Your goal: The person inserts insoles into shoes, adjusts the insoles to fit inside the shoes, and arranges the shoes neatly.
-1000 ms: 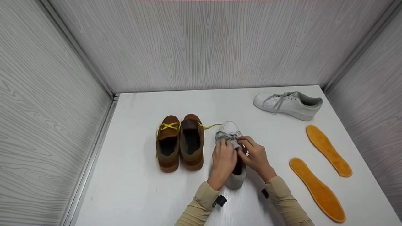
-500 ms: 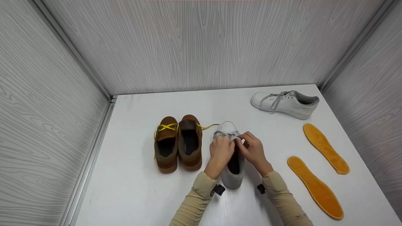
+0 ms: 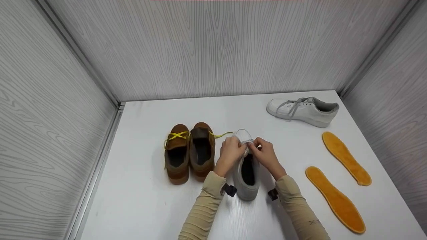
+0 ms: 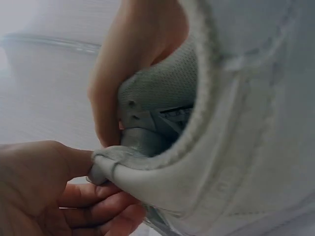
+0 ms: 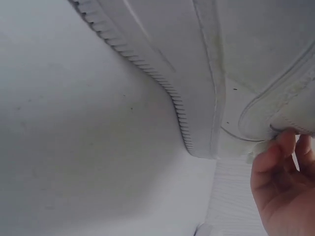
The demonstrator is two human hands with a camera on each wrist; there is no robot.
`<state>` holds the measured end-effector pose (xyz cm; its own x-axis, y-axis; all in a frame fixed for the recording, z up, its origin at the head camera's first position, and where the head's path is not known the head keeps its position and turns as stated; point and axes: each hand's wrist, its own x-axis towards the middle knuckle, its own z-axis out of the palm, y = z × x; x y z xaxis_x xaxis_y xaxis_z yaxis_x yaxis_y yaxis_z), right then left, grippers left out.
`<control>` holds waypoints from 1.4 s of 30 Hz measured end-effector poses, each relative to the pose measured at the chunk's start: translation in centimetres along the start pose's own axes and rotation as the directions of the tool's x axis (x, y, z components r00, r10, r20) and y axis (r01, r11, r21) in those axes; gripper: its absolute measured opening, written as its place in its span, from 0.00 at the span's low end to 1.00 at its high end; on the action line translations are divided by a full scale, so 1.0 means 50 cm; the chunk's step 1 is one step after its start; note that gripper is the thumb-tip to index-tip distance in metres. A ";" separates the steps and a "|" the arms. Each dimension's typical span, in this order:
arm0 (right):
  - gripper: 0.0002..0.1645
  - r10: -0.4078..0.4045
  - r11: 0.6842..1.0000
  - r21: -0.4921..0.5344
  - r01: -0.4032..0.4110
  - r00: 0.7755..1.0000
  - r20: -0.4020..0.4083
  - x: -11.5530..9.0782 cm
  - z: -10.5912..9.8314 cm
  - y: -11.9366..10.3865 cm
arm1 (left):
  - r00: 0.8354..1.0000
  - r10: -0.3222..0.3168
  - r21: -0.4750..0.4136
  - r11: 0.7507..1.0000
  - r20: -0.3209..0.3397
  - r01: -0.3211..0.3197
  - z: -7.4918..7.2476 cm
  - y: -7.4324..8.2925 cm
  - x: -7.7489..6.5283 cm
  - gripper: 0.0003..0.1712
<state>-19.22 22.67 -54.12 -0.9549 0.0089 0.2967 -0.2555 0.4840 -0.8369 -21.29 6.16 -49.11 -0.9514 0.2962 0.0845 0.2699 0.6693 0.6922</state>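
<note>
A white sneaker with a grey lining stands on the table, toe pointing away. My left hand pinches the left edge of its lace opening between thumb and fingers, as the left wrist view shows close up. Opposite it, my right hand holds the right edge near the eyelets; in the right wrist view its bent fingertips meet the shoe's upper edge. Most of the grey lace is covered by the hands. Inside, the shoe's dark insole shows.
To the left stand two brown shoes with yellow laces, one lace end reaching toward the sneaker. A second white sneaker lies on its side at the back right. Two orange insoles lie on the right. Panelled walls enclose the table.
Both hands have shifted slightly forward toward the toe, and the left has gone to the outer left edge of the lace opening. More of the shoe's inside shows. Other shoes and insoles stay put.
</note>
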 end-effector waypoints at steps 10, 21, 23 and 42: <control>0.22 0.085 0.996 -0.001 -0.085 0.993 0.076 0.000 -0.003 0.002 | 0.997 0.003 -0.011 1.000 0.073 -0.002 0.011 -0.002 0.008 0.27; 0.26 0.178 0.983 0.029 -0.182 0.978 0.107 -0.002 -0.010 -0.004 | 0.995 0.021 0.007 1.000 0.096 -0.021 0.012 0.000 0.014 0.28; 0.26 0.173 0.984 0.020 -0.176 0.979 0.111 -0.002 -0.010 -0.007 | 0.996 0.016 0.002 1.000 0.092 -0.016 0.008 0.000 0.013 0.28; 0.08 0.029 0.997 -0.069 -0.017 0.983 0.181 -0.040 -0.065 -0.054 | 0.999 -0.011 0.010 1.000 0.053 0.011 -0.017 0.045 -0.027 0.23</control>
<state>-16.14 24.22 -50.95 -0.9735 -0.1356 0.1839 -0.2283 0.5432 -0.8080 -19.50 6.71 -47.05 -0.9451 0.3246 0.0384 0.2611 0.6791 0.6860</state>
